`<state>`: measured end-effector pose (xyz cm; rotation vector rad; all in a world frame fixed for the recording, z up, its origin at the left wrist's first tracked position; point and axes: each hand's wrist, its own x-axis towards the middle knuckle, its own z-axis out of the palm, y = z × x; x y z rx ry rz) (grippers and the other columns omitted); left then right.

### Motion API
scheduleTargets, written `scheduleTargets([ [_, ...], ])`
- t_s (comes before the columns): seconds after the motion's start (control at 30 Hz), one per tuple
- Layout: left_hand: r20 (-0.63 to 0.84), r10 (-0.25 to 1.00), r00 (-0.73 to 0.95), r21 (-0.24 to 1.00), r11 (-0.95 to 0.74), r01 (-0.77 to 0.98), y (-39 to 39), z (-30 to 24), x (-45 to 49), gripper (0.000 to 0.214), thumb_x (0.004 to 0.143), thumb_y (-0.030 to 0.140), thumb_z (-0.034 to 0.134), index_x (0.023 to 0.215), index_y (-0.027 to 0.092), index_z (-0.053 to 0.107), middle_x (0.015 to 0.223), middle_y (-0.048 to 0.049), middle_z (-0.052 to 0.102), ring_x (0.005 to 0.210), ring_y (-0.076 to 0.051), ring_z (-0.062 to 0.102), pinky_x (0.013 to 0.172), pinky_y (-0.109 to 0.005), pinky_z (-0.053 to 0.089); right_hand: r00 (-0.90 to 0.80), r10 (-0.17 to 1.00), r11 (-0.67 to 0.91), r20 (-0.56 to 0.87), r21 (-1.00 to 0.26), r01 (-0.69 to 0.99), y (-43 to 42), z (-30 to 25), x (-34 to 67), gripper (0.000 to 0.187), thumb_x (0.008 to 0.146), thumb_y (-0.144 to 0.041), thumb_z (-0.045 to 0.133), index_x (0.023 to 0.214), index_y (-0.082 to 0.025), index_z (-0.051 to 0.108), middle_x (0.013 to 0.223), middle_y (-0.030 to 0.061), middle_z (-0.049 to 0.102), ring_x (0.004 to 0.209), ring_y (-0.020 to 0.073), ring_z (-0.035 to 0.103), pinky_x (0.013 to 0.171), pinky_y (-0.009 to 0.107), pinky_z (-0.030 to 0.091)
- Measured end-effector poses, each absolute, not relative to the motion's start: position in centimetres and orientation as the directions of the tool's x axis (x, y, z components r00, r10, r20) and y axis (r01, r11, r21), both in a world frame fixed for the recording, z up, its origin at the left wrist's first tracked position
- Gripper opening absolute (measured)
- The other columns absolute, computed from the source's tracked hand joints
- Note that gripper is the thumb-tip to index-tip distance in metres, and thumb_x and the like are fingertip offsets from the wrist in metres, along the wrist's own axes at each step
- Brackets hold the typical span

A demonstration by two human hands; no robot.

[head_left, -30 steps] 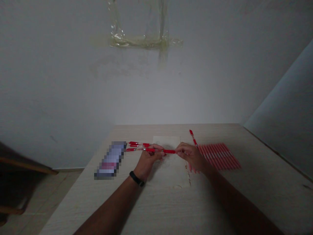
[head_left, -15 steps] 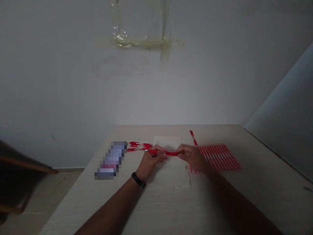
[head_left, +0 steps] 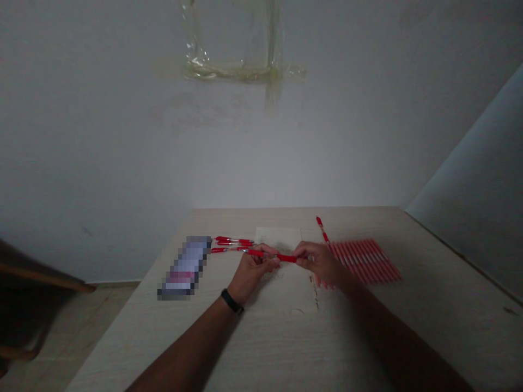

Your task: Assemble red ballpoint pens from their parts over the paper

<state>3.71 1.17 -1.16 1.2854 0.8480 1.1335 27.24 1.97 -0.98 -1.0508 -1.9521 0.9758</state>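
A red pen (head_left: 287, 258) is stretched level between my two hands above a sheet of paper (head_left: 281, 296). My left hand (head_left: 257, 268), with a dark band at the wrist, pinches its left part. The fingers of my right hand (head_left: 314, 259) are closed on its right end. Whether the pen is in one piece or two at the middle, I cannot tell. Several red pens (head_left: 235, 241) lie to the left, beyond my left hand. Beside my right hand is a row of several red pens (head_left: 368, 261), partly hidden by that hand, and one pen (head_left: 322, 228) lies askew behind it.
A phone-like slab (head_left: 187, 267), blurred out, lies on the left of the pale wooden table (head_left: 163, 343). The wall (head_left: 347, 136) stands right behind the table, with clear tape (head_left: 232, 72) on it. A dark wooden piece of furniture (head_left: 36, 272) is at the far left.
Almost nothing differs. Both hands keep their grip on the pen, and the view has shifted very slightly.
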Motion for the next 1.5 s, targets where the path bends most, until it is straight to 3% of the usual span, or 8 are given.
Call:
scheduleTargets([
  [0.1, 0.123, 0.954, 0.272, 0.982, -0.077, -0.173, 1.3, -1.4, 3.8, 0.027, 0.077, 0.034, 0.078, 0.09, 0.015, 0.064, 0.069, -0.001, 0.068, 0.06, -0.012, 0.058, 0.059, -0.023, 0.044, -0.424, 0.879, 0.384, 0.218, -0.852, 0.357, 1.6, -0.7, 27.0, 0.017, 0.09, -0.035, 0.06, 0.097, -0.022, 0.07, 0.083, 0.0015, 0.065, 0.054, 0.0112, 0.055, 0.05, 0.025, 0.045],
  [0.27, 0.143, 0.957, 0.251, 0.984, -0.11, -0.141, 1.3, -1.3, 4.1, 0.027, 0.077, 0.034, 0.078, 0.09, 0.014, 0.066, 0.067, -0.0015, 0.067, 0.06, -0.013, 0.058, 0.058, -0.023, 0.043, -0.47, 0.828, 0.491, 0.305, -0.8, 0.345, 1.6, -0.5, 26.3, 0.018, 0.088, -0.03, 0.065, 0.101, -0.02, 0.07, 0.085, 0.0027, 0.067, 0.078, 0.0166, 0.061, 0.071, 0.029, 0.048],
  [0.43, 0.136, 0.963, 0.234, 0.985, -0.107, -0.133, 1.3, -1.4, 3.8, 0.028, 0.078, 0.034, 0.077, 0.096, 0.014, 0.069, 0.072, -0.0018, 0.066, 0.065, -0.013, 0.057, 0.06, -0.023, 0.043, -0.359, 0.892, 0.396, 0.275, -0.858, 0.327, 2.0, -1.2, 26.6, 0.017, 0.09, -0.034, 0.062, 0.098, -0.021, 0.07, 0.078, 0.0025, 0.067, 0.071, 0.0166, 0.06, 0.064, 0.028, 0.047],
  [0.6, 0.156, 0.973, 0.167, 0.972, -0.122, -0.199, 1.6, -1.7, 3.5, 0.025, 0.077, 0.031, 0.079, 0.09, 0.015, 0.066, 0.075, 0.0, 0.064, 0.065, -0.011, 0.054, 0.061, -0.021, 0.041, -0.214, 0.934, 0.318, 0.285, -0.937, 0.141, 2.7, -1.5, 27.3, 0.016, 0.087, -0.034, 0.063, 0.095, -0.021, 0.068, 0.077, 0.0021, 0.068, 0.067, 0.0152, 0.06, 0.063, 0.028, 0.047],
  [0.8, 0.201, 0.921, 0.335, 0.979, -0.197, -0.046, 1.1, -1.4, 4.1, 0.026, 0.08, 0.036, 0.076, 0.084, 0.015, 0.061, 0.07, 0.0006, 0.061, 0.062, -0.011, 0.053, 0.06, -0.023, 0.04, -0.248, 0.924, 0.286, 0.293, -0.956, -0.062, 1.8, -1.5, 25.8, 0.022, 0.089, -0.036, 0.061, 0.103, -0.019, 0.065, 0.076, 0.003, 0.07, 0.065, 0.0137, 0.061, 0.062, 0.026, 0.049],
  [0.9, 0.273, 0.851, 0.449, 0.895, -0.396, 0.206, 0.8, -0.9, 3.6, 0.026, 0.084, 0.037, 0.071, 0.098, 0.016, 0.064, 0.088, -0.005, 0.067, 0.08, -0.017, 0.059, 0.074, -0.03, 0.046, -0.235, 0.932, 0.292, 0.275, -0.956, 0.039, 1.7, -1.6, 26.0, 0.023, 0.091, -0.038, 0.058, 0.098, -0.018, 0.065, 0.074, 0.0034, 0.069, 0.065, 0.0143, 0.062, 0.06, 0.026, 0.05],
  [1.07, 0.209, 0.76, 0.616, 0.587, -0.601, 0.542, 0.9, -1.0, 2.4, 0.074, 0.072, 0.039, 0.082, 0.137, 0.025, 0.05, 0.132, -0.0113, 0.058, 0.118, -0.031, 0.053, 0.102, -0.048, 0.04, -0.159, 0.955, 0.285, 0.25, -0.922, 0.26, 1.7, -1.4, 27.1, 0.021, 0.092, -0.039, 0.054, 0.096, -0.02, 0.064, 0.077, 0.0029, 0.067, 0.058, 0.0134, 0.06, 0.049, 0.024, 0.045],
  [1.5, 0.133, 0.737, 0.662, 0.451, -0.64, 0.622, 1.2, -1.7, 2.5, 0.088, 0.065, 0.037, 0.086, 0.142, 0.025, 0.043, 0.141, -0.0103, 0.051, 0.125, -0.031, 0.048, 0.107, -0.047, 0.038, -0.307, 0.902, 0.41, 0.302, -0.82, 0.4, 1.4, -1.1, 26.0, 0.012, 0.091, -0.028, 0.059, 0.095, -0.019, 0.067, 0.074, 0.0, 0.067, 0.065, 0.0129, 0.058, 0.06, 0.023, 0.043],
])
